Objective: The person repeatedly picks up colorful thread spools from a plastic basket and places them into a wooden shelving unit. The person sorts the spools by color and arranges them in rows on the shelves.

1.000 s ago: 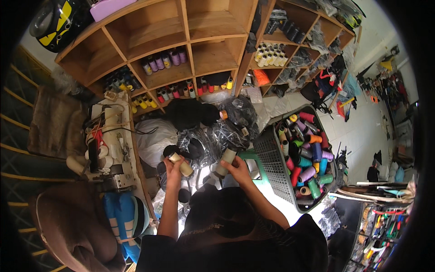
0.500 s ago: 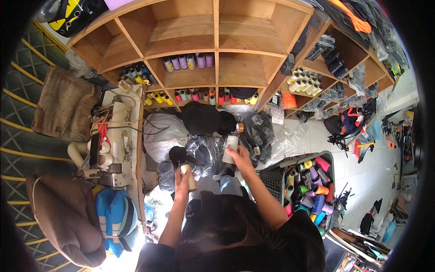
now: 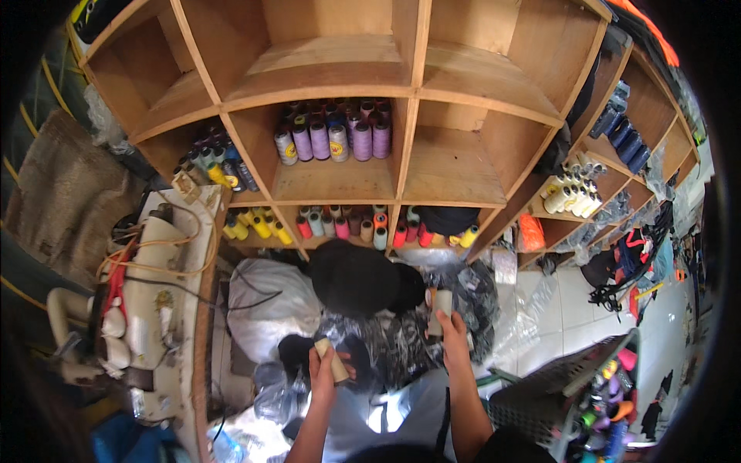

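My left hand [image 3: 328, 378] is closed round a cream thread spool [image 3: 332, 360], tilted with its top end leaning to the left. To the right and a little farther out, my right hand [image 3: 455, 339] grips a greyish-white thread spool [image 3: 441, 309], held nearly upright. The two spools are apart. Beyond and below the hands lie a rounded black fabric item [image 3: 355, 278] and dark plastic bags [image 3: 409, 336]. A white sack [image 3: 270, 309] stands to the left of them.
Ahead rises a wooden shelf [image 3: 417, 92] with purple and grey spools [image 3: 332, 139] in one compartment and mixed colours lower down. A sewing machine [image 3: 154, 270] is on a table at left. At right stands a dark crate [image 3: 532, 409] with colourful spools [image 3: 614, 401].
My view has moved closer to the shelf, which now looks larger. Both hands came along, still holding their spools, and the right one is now farther from the left.
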{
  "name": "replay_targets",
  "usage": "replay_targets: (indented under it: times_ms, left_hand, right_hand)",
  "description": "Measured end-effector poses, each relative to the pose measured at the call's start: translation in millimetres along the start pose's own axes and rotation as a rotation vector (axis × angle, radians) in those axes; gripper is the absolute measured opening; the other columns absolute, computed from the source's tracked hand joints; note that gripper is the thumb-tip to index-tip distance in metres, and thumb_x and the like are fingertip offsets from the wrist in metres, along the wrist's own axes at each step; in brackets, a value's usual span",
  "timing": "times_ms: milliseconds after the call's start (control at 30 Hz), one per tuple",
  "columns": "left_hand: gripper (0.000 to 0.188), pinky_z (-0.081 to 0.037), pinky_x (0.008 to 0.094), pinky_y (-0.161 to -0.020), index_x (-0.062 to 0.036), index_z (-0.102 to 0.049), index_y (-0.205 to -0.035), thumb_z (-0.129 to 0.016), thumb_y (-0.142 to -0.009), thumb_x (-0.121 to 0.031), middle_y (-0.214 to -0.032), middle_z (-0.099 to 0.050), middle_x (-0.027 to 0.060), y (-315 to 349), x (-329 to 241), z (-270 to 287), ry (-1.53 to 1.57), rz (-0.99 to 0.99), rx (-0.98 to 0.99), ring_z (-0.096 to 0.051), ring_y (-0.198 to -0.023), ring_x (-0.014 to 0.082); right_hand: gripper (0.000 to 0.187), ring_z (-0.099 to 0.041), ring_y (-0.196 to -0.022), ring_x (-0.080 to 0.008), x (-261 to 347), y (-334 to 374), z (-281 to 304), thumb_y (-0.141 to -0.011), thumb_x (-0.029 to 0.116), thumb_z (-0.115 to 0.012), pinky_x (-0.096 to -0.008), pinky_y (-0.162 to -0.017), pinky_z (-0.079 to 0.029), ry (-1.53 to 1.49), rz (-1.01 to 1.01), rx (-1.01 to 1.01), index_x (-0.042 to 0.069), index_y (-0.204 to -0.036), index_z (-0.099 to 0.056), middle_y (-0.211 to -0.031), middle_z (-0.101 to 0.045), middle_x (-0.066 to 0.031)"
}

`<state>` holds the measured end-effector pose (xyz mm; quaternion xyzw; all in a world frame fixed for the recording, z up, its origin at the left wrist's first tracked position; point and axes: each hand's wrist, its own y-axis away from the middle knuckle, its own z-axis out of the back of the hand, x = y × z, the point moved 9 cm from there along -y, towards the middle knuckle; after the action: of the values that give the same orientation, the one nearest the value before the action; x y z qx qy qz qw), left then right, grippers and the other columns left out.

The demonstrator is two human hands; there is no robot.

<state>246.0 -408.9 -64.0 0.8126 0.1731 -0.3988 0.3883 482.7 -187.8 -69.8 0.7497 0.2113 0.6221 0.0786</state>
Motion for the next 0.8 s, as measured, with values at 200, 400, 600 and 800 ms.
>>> replay_targets:
  times_ms: [200, 400, 600, 800]
  left_hand:
    - [0.025, -0.055, 0.0367, -0.053, -0.0079, -0.039, -0.118, -0.05, -0.103, -0.025, -0.083, -0.062, 0.0126, -145, 134, 43, -0.153, -0.07, 0.19, -0.064, -0.06, 0.0232]
    - [0.026, -0.057, 0.0424, -0.071, -0.0075, -0.038, -0.117, -0.053, -0.097, -0.012, -0.096, -0.06, 0.0124, -220, 172, 46, -0.153, -0.147, 0.33, -0.065, -0.078, 0.0267]
    - [0.041, -0.056, 0.037, -0.078, -0.0045, -0.036, -0.125, -0.062, -0.096, -0.017, -0.106, -0.059, 0.0136, -212, 151, -19, -0.421, -0.272, 0.447, -0.065, -0.091, 0.0229]
    - [0.051, -0.054, 0.0309, -0.074, -0.0014, -0.032, -0.135, -0.063, -0.099, -0.021, -0.109, -0.056, 0.0107, -162, 71, -74, -0.562, -0.749, 0.513, -0.061, -0.088, 0.0141]
  right_hand:
    - [0.035, -0.059, -0.082, -0.0116, -122, -67, 25, -0.094, 0.031, -0.069, -0.0276, -0.072, -0.049, 0.159, 0.132, 0.068, -0.001, -0.108, -0.061, -0.091, -0.063, -0.0042]
    - [0.036, -0.063, -0.063, -0.0171, -177, -72, 54, -0.097, 0.033, -0.062, -0.0301, -0.057, -0.055, 0.162, 0.181, 0.187, -0.001, -0.109, -0.058, -0.081, -0.064, -0.0092]
    - [0.038, -0.063, -0.066, -0.0176, -186, -77, 3, -0.099, 0.035, -0.059, -0.0323, -0.055, -0.057, -0.132, 0.255, 0.183, 0.0, -0.112, -0.054, -0.085, -0.062, -0.0104]
    - [0.038, -0.057, -0.076, -0.0158, -178, -69, -41, -0.101, 0.038, -0.054, -0.0303, -0.065, -0.045, -0.027, 0.418, 0.287, 0.002, -0.113, -0.057, -0.09, -0.062, -0.0046]
